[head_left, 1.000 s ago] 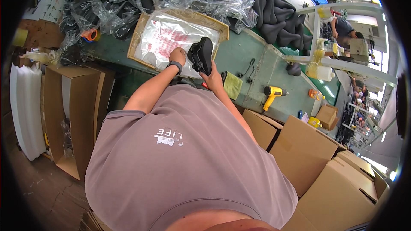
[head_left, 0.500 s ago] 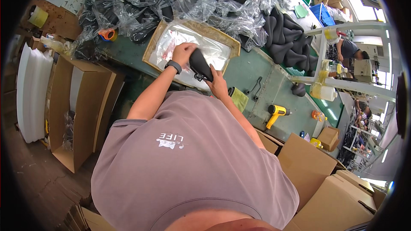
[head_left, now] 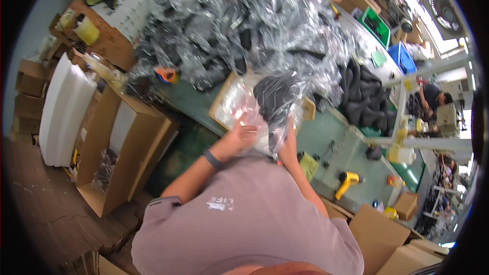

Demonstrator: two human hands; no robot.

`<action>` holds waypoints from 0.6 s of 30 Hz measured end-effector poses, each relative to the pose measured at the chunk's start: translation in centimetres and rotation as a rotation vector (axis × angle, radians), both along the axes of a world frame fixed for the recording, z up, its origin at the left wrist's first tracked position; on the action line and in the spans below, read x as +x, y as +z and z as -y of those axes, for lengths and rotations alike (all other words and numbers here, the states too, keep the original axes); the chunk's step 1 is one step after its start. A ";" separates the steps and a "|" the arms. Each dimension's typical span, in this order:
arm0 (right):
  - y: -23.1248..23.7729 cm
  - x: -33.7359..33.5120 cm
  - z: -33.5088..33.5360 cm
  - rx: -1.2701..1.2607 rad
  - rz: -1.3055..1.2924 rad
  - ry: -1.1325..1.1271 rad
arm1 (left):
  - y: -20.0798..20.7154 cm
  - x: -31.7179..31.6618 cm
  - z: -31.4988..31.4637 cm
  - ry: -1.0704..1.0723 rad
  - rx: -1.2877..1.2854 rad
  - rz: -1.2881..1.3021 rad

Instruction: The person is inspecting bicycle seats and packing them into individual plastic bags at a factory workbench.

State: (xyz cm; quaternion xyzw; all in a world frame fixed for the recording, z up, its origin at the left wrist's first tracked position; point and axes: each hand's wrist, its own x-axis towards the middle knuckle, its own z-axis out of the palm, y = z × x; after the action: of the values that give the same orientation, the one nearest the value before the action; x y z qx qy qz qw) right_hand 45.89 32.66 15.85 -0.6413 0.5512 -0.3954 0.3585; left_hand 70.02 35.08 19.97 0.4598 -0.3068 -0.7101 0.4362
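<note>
A black bicycle saddle (head_left: 275, 97) is inside a clear plastic bag (head_left: 293, 90), held up over a shallow cardboard tray (head_left: 220, 103) of flat clear bags. My right hand (head_left: 288, 145) is closed round the saddle's narrow near end through the film. On the other side, my left hand (head_left: 242, 136) has its fingers curled on the loose film of the bag; some fingertips are blurred. Just beyond the tray lies a big heap of plastic-wrapped saddles (head_left: 219, 30). Bare black saddles (head_left: 364, 94) are piled to its right.
A yellow heat gun (head_left: 348, 183) and a green cloth (head_left: 308, 166) lie on the green table (head_left: 326, 127) at right. An orange tape roll (head_left: 166, 75) sits left of the heap. Open cardboard boxes (head_left: 119, 147) stand at left and lower right. Another person (head_left: 433, 97) works far right.
The saddle was bare in my hands and now sits inside a clear bag. My left hand has moved off the saddle onto the film. The whole view has shifted.
</note>
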 end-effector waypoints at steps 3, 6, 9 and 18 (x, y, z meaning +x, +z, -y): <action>4.8 1.2 -0.6 -0.096 -0.096 0.295 | -0.1 -2.7 3.8 0.256 -0.508 0.279; 6.3 0.9 -0.8 -0.185 -0.158 0.149 | 2.6 -0.1 7.6 0.123 -0.132 -0.108; 5.5 0.4 -0.3 -0.022 0.220 -0.189 | 6.2 6.7 13.9 -0.050 -0.222 -0.122; -0.9 -4.4 -4.0 0.232 0.017 -0.076 | 5.9 28.5 46.1 0.696 -0.160 -0.763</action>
State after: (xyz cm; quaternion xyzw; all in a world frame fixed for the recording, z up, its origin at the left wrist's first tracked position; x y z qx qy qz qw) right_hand 41.53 36.65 14.98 -0.5709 0.6142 -0.3473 0.4198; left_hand 98.57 -11.03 25.91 0.2084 -0.0083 -0.6143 0.7611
